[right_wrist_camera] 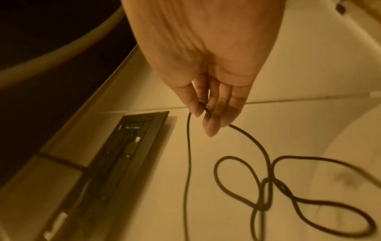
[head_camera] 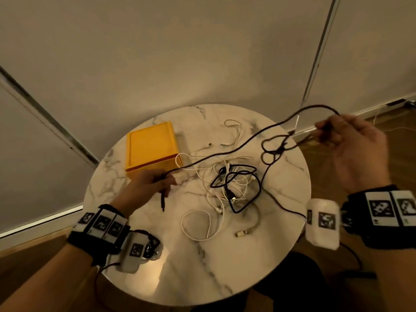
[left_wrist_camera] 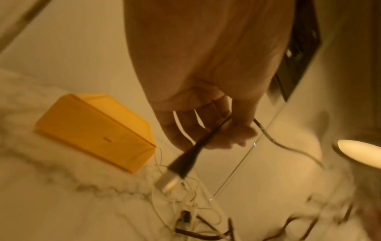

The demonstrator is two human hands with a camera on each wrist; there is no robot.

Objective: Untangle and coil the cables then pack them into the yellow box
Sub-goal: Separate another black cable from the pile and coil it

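Observation:
A long black cable [head_camera: 227, 152] stretches in the air between my two hands. My left hand [head_camera: 153, 181] pinches it near its plug end [left_wrist_camera: 181, 164], which hangs down beside the yellow box [head_camera: 152, 149]. Raised at the right, my right hand [head_camera: 351, 143] pinches the same cable [right_wrist_camera: 243, 135] between thumb and fingers. Below that hand the cable forms a loose knot of loops [right_wrist_camera: 266, 190]. A tangle of white and black cables [head_camera: 231, 183] lies on the round marble table [head_camera: 225, 266]. The box [left_wrist_camera: 92, 130] is open and holds nothing.
Loose white cable ends [head_camera: 231, 131] lie behind the tangle, and a white loop [head_camera: 198, 224] lies nearer me. The table stands close to pale walls; wooden floor [head_camera: 400, 136] shows at the right. A dark frame [right_wrist_camera: 128, 146] shows in the right wrist view.

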